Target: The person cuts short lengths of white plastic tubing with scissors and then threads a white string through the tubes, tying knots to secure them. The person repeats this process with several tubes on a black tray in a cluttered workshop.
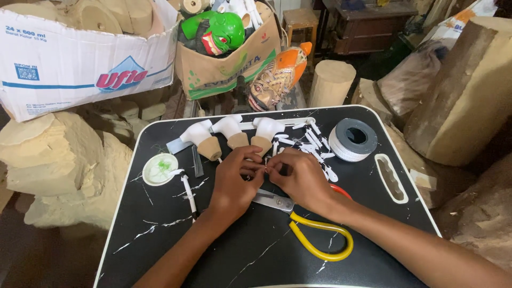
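Pinching one tiny white piece (pixel 265 161) between both sets of fingertips above the black tray table (pixel 256 250), left hand (pixel 234 181) and right hand (pixel 301 178) risk dropping it among loose white slivers (pixel 314 144), judging by its size.

On the black marbled folding tray table (pixel 176 250), three white-and-tan carved wooden pieces (pixel 230 136) stand behind the hands, a grey-cored tape roll (pixel 352 140) right, yellow-handled scissors (pixel 314 234) in front, a small round white dish (pixel 160 168) left.
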